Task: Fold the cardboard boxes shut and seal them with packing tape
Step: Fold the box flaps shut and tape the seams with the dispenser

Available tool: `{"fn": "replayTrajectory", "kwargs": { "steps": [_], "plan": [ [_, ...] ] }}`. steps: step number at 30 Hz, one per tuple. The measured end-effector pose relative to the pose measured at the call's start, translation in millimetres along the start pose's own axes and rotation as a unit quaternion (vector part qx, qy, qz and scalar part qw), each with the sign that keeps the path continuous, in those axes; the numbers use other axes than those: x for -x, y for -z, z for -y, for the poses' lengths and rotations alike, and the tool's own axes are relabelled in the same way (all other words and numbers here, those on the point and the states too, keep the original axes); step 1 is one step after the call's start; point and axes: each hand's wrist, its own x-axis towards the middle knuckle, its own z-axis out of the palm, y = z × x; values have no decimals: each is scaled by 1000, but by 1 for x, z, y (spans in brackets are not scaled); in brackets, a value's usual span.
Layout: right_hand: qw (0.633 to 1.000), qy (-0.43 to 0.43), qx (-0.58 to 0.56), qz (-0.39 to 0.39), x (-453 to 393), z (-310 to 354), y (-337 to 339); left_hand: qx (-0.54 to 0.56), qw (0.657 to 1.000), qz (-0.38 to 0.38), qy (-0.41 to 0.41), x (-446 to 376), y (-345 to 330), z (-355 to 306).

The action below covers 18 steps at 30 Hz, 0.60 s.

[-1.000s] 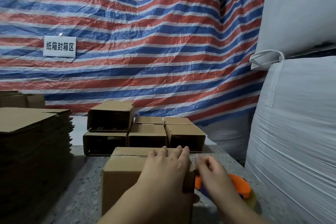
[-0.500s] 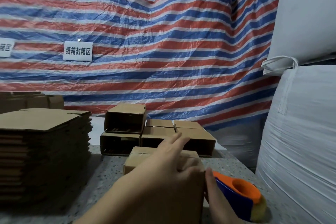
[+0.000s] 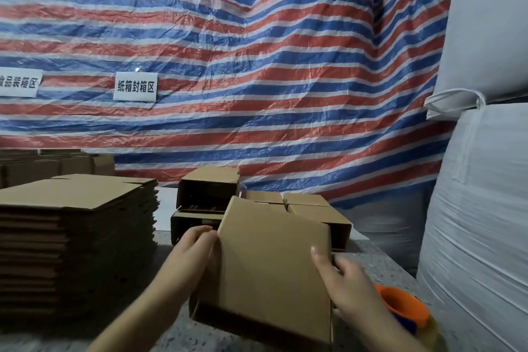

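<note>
A brown cardboard box [image 3: 271,268] is tilted up off the speckled table, its broad face turned toward me. My left hand [image 3: 195,246] grips its left edge, fingers curled round behind. My right hand [image 3: 343,280] holds the right edge, thumb on the front face and fingers behind. An orange and blue tape dispenser [image 3: 403,308] with a roll of tape lies on the table at the lower right, just behind my right wrist and partly hidden by it.
A tall stack of flat cardboard blanks [image 3: 71,237] stands at the left. Several small boxes [image 3: 208,188] are piled behind the held box. Big white woven sacks [image 3: 483,208] fill the right side. A striped tarp [image 3: 257,80] with paper signs hangs behind.
The box has been lifted and tipped up from lying on the table. My left hand moved from its top to its left edge; my right hand left the tape dispenser and took the right edge.
</note>
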Motion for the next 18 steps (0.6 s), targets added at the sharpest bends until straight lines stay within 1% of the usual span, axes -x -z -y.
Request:
{"fn": "replayTrajectory", "kwargs": {
  "steps": [2, 4, 6, 7, 10, 12, 14, 16, 18],
  "plan": [
    [997, -53, 34, 33, -24, 5, 1, -9, 997, 14, 79, -11, -3, -5],
    [987, -113, 88, 71, -40, 0, -3, -32, 985, 42, 165, -16, -9, 1],
    [974, -154, 115, 118, -46, -11, -11, -39, 970, 90, 224, -13, -12, 16],
    [971, -166, 111, 128, -46, -15, -14, -33, 964, 104, 243, -11, -12, 24],
    [971, -191, 83, 121, -47, -23, -16, -4, 964, 94, 250, -5, -7, 31],
    [974, -188, 90, 89, -40, -29, -10, -2, 969, 72, 237, -5, 0, 35],
    [985, -138, 86, 55, -23, -39, -6, -27, 974, 52, 219, 0, 8, 43],
    [992, -92, 62, 61, 2, -53, -10, -45, 978, 61, 196, 8, 13, 48],
    [994, -68, 52, 71, 24, -61, -21, -61, 982, 83, 159, 21, 11, 49]
  ]
}}
